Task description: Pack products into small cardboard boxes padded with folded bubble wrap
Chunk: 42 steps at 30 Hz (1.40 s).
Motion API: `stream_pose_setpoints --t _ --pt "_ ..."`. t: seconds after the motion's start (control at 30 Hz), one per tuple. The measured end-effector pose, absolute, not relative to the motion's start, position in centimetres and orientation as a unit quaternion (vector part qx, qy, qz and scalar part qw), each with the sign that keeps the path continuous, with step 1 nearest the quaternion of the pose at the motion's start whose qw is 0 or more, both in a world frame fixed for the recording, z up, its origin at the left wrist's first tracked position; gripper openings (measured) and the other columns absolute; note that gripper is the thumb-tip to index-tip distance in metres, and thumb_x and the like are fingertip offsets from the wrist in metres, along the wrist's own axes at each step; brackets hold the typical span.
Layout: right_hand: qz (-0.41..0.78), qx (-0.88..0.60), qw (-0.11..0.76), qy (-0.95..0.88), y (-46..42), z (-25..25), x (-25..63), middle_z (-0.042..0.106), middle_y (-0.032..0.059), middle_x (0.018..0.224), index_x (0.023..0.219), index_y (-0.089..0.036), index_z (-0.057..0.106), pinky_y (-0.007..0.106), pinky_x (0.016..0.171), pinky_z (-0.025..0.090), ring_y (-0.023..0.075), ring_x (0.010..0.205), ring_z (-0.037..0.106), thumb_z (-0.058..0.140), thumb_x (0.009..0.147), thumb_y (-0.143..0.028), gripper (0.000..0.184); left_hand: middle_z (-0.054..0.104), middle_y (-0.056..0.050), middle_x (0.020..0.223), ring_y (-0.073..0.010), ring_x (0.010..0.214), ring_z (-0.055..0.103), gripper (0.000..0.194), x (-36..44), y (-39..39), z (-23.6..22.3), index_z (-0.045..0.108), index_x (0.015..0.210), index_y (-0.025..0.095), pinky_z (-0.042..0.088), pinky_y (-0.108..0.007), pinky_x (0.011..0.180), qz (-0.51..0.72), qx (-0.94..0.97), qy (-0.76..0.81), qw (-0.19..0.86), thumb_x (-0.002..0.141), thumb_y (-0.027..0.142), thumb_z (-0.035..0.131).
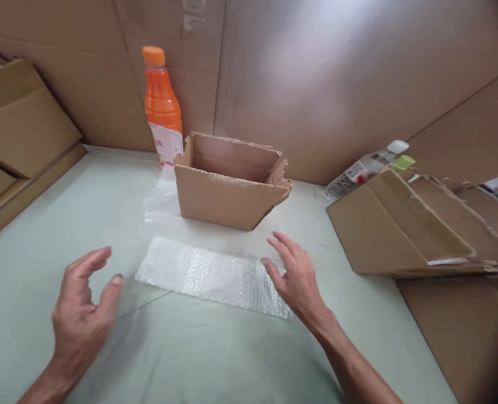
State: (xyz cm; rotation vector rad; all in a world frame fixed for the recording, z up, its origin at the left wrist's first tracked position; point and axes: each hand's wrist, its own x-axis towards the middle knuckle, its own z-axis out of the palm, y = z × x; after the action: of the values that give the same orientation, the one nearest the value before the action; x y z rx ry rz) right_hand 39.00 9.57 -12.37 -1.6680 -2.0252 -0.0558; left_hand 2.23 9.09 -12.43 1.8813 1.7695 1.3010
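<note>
A strip of bubble wrap (207,275) lies flat on the pale green cloth between my hands. My left hand (83,303) hovers off its left end, fingers curved and thumb apart, with nothing in it. Over the strip's right end is my right hand (293,275), its fingers spread and holding nothing; whether it touches the wrap I cannot tell. Just beyond the strip stands an open-topped cardboard box (219,196) with cut, notched edges. A second piece of bubble wrap (162,196) lies partly behind the box's left side.
An orange bottle (164,106) with a white label stands behind the box by the cardboard wall (106,84). At the right, a clear plastic bottle (364,168) leans behind a cardboard carton (383,224). More folded cardboard (30,129) is at the far left.
</note>
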Motion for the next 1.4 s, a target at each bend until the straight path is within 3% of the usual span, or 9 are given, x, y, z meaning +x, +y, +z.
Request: stream_pose_setpoints --t 0.13,0.27,0.47,0.7,0.83,0.97,1.13,1.27,1.4 --pt "0.067 -0.474 0.195 -0.856 9.6 -12.6 32.9 0.054 0.0154 0.146 0.133 -0.021 0.057 0.047 0.101 0.047 0.0298 0.13 0.053 0.056 0.093 -0.023 0.04 0.065 -0.007 0.123 -0.0262 0.12 0.058 0.036 6.3 10.9 -12.9 0.06 0.125 0.024 0.048 -0.044 0.103 0.33 0.839 0.425 0.083 0.091 0.014 0.055" --pt "0.133 -0.435 0.097 -0.885 8.8 -14.0 33.6 0.053 0.0094 0.15 0.134 -0.024 0.058 0.048 0.108 0.043 0.0285 0.136 0.049 0.06 0.094 -0.03 0.04 0.065 -0.008 0.129 -0.0263 0.121 0.058 0.035 6.7 12.7 -16.0 0.062 0.125 0.025 0.052 -0.042 0.099 0.206 0.895 0.381 0.11 0.091 0.018 0.053" --pt "-0.004 -0.61 0.151 -0.777 6.3 -16.0 44.3 0.064 0.0112 0.138 0.128 -0.023 0.064 0.048 0.097 0.051 0.0283 0.126 0.06 0.045 0.101 -0.031 0.033 0.061 -0.005 0.14 -0.0247 0.132 0.053 0.045 4.9 12.8 -18.9 0.056 0.136 0.029 0.05 -0.038 0.105 0.226 0.894 0.378 0.088 0.092 0.022 0.056" --pt "-0.074 -0.616 0.191 -0.76 7.0 -17.5 45.5 0.067 0.0119 0.132 0.117 -0.023 0.066 0.045 0.089 0.056 0.0292 0.118 0.065 0.057 0.094 -0.039 0.029 0.064 -0.007 0.133 -0.0197 0.121 0.061 0.038 5.3 13.7 -16.5 0.059 0.13 0.025 0.055 -0.025 0.096 0.297 0.885 0.358 0.004 0.092 0.023 0.055" --pt "-0.069 -0.611 0.235 -0.753 7.7 -17.9 44.6 0.07 0.0113 0.126 0.094 -0.024 0.066 0.045 0.085 0.056 0.0292 0.114 0.067 0.055 0.095 -0.034 0.016 0.056 -0.012 0.14 -0.0264 0.124 0.059 0.05 6.7 17.9 -9.8 0.048 0.142 0.024 0.05 -0.042 0.105 0.381 0.821 0.423 -0.046 0.093 0.023 0.056" --pt "-0.037 -0.618 0.259 -0.741 7.6 -17.8 44.8 0.071 0.0106 0.124 0.086 -0.025 0.063 0.047 0.082 0.058 0.0307 0.112 0.068 0.056 0.094 -0.032 0.013 0.058 -0.014 0.138 -0.0328 0.136 0.049 0.055 10.9 23.7 -4.3 0.046 0.142 0.021 0.042 -0.055 0.111 0.421 0.824 0.363 -0.112 0.089 0.014 0.059" --pt "0.007 -0.623 0.291 -0.726 7.2 -17.9 45.4 0.071 0.009 0.123 0.086 -0.026 0.062 0.044 0.083 0.058 0.0294 0.112 0.068 0.056 0.094 -0.03 0.01 0.071 -0.002 0.093 -0.0215 0.101 0.067 0.025 13.8 24.8 -4.2 0.06 0.101 0.021 0.04 -0.054 0.112 0.376 0.874 0.297 -0.082 0.086 0.002 0.054" --pt "0.043 -0.627 0.316 -0.711 7.2 -18.0 45.6 0.073 0.0085 0.119 0.087 -0.026 0.061 0.045 0.085 0.057 0.0283 0.109 0.069 0.058 0.094 -0.03 0.009 0.072 -0.001 0.093 -0.0196 0.098 0.066 0.026 12.5 22.3 -5.3 0.061 0.103 0.021 0.036 -0.054 0.114 0.367 0.879 0.291 -0.087 0.085 0.002 0.057" --pt "0.066 -0.636 0.342 -0.689 7.3 -17.9 45.5 0.074 0.0088 0.112 0.089 -0.025 0.062 0.044 0.085 0.057 0.0273 0.104 0.069 0.059 0.094 -0.03 0.008 0.07 -0.002 0.092 -0.0188 0.094 0.066 0.027 12.0 21.6 -4.7 0.061 0.103 0.02 0.041 -0.054 0.111 0.361 0.88 0.297 -0.084 0.085 0.001 0.058"
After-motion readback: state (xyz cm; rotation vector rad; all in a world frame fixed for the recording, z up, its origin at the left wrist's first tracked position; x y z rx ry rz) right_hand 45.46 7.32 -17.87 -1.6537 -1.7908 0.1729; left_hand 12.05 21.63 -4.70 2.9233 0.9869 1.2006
